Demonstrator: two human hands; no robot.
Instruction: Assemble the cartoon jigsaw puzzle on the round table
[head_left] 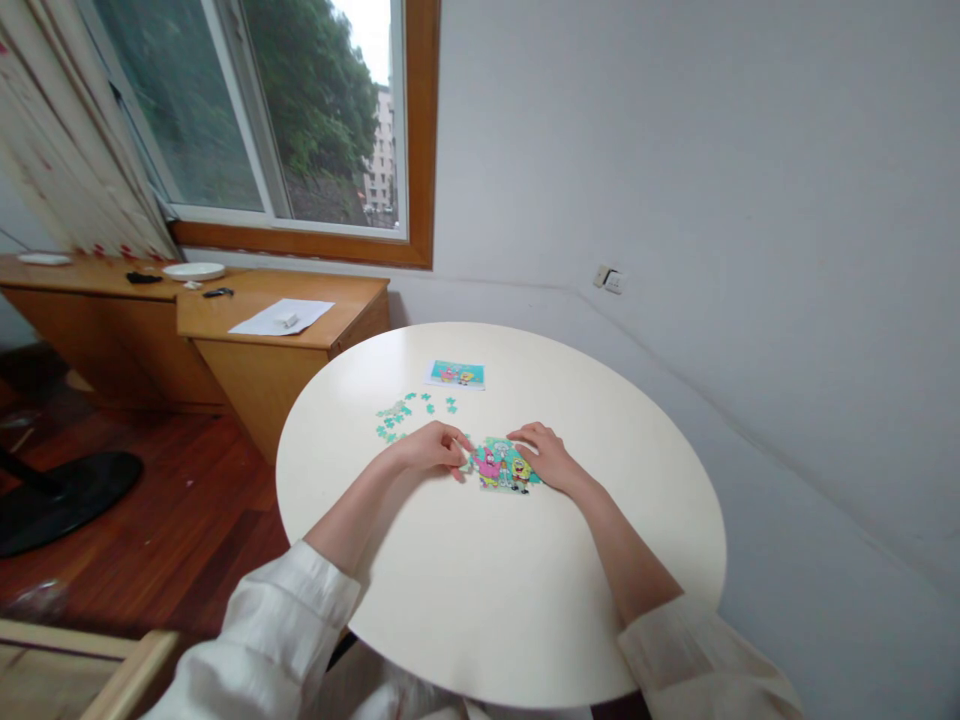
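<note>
A partly joined jigsaw puzzle [502,468] with pink and yellow cartoon figures lies flat on the round white table [480,600]. At its left edge my left hand [439,447] pinches a small greenish puzzle piece [466,465]. My right hand [547,455] rests over the puzzle's right side, its fingers stretched out and apart on the surface. Loose teal puzzle pieces [390,425] are scattered beyond my left hand. Farther back lies a reference picture card [457,375] with the same kind of cartoon figures.
Left of the table, a wooden cabinet [262,380] carries a sheet of paper [281,317] with a small white object, and a white plate [193,271]. A black round stand base [71,500] is on the floor. A wall with a socket [613,282] rises behind the table.
</note>
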